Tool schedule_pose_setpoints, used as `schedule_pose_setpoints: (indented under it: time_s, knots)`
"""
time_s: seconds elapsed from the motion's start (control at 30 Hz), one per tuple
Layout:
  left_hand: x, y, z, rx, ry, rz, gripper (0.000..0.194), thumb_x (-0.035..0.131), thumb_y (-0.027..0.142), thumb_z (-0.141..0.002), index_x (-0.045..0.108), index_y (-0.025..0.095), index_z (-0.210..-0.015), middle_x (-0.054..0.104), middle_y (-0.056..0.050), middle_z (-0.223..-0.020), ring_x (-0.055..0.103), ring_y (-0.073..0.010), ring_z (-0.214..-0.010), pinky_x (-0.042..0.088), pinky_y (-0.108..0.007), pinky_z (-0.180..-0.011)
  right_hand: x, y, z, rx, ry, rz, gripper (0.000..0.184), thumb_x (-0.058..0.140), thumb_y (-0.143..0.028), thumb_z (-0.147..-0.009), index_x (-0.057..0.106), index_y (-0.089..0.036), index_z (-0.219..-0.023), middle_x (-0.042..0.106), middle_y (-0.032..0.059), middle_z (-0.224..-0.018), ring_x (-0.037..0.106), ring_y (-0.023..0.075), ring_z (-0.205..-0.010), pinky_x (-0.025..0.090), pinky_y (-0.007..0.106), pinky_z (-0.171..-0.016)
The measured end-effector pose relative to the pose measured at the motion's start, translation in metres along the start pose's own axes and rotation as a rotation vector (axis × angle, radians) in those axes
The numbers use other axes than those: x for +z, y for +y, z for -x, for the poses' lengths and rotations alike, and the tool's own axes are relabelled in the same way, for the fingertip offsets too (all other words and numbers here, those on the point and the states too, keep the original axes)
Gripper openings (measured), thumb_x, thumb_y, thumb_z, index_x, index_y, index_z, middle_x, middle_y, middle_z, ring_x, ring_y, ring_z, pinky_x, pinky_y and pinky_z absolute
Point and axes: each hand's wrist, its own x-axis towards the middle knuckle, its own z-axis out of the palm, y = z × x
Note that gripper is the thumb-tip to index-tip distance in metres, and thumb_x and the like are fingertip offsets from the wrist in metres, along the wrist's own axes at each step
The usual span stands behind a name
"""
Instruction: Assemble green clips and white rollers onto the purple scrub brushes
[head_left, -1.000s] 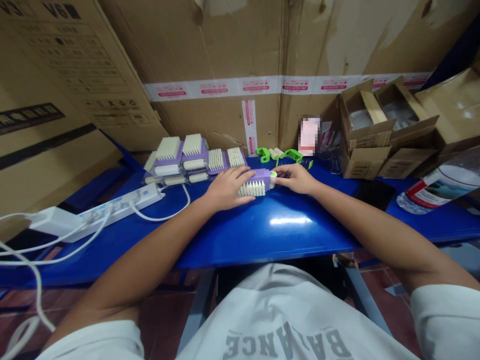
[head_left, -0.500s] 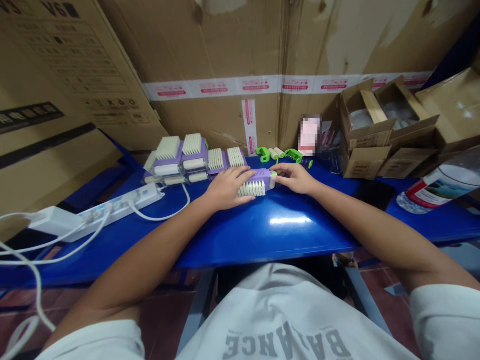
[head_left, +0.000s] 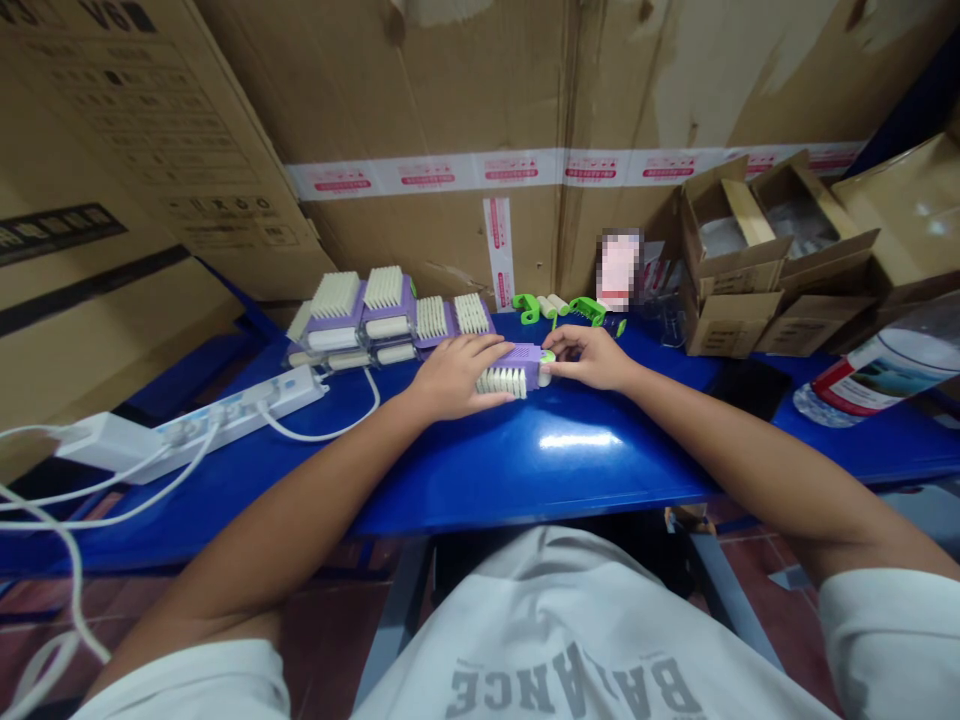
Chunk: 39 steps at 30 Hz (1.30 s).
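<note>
Facing me, brown cardboard sheets (head_left: 420, 100) rise behind the glossy blue table (head_left: 495, 480), crossed by white tape with red print. On the table at my right are open cardboard boxes (head_left: 731, 325), and nearer me, a clear bottle (head_left: 862, 385) with a red-and-white label. At my left lies a white power strip (head_left: 247, 415) with cables plugged in. Behind it, purple blocks with cream bristles (head_left: 341, 310) sit bunched together, some stacked on others. My left hand (head_left: 461, 378) lies over the left part of one purple brush (head_left: 525, 356), fingers across its top and thumb along its near side, gripping it with the bristles facing me. My right hand (head_left: 592, 358) has thumb and fingertips pinching the small green-and-white end piece (head_left: 547, 368) at the brush's right end. That brush is at the middle of the table, between my hands. Beyond it lie curved green parts (head_left: 586, 311) and, between two of them, small cream rollers (head_left: 551, 305).
</note>
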Motion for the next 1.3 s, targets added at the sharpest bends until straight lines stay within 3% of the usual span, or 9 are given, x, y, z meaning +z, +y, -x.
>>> schedule_pose_setpoints:
  time_s: [0.63,1.3]
  knots:
    - [0.0005,-0.0017,-0.0003,0.038,-0.007,-0.011,0.079,0.067,0.066,-0.095,0.053,0.022,-0.16,0.058,-0.016,-0.159,0.057,-0.04,-0.142,0.045,-0.056,-0.118,-0.0008,-0.001,0.0015,-0.109,0.029,0.085,0.04,0.087,-0.054,-0.081,0.079,-0.018,-0.097,0.079,0.0051,-0.081,0.07,0.018,-0.07,0.057,0.03,-0.068]
    - [-0.0012,-0.001,0.0008,0.031,-0.02,-0.02,0.079,0.065,0.065,-0.096,0.051,0.023,-0.161,0.058,-0.015,-0.16,0.056,-0.0388,-0.143,0.043,-0.054,-0.12,-0.0012,-0.0033,0.0027,-0.135,0.015,0.141,0.036,0.083,-0.053,-0.085,0.076,-0.02,-0.094,0.076,0.0036,-0.077,0.069,0.0173,-0.066,0.055,0.029,-0.064]
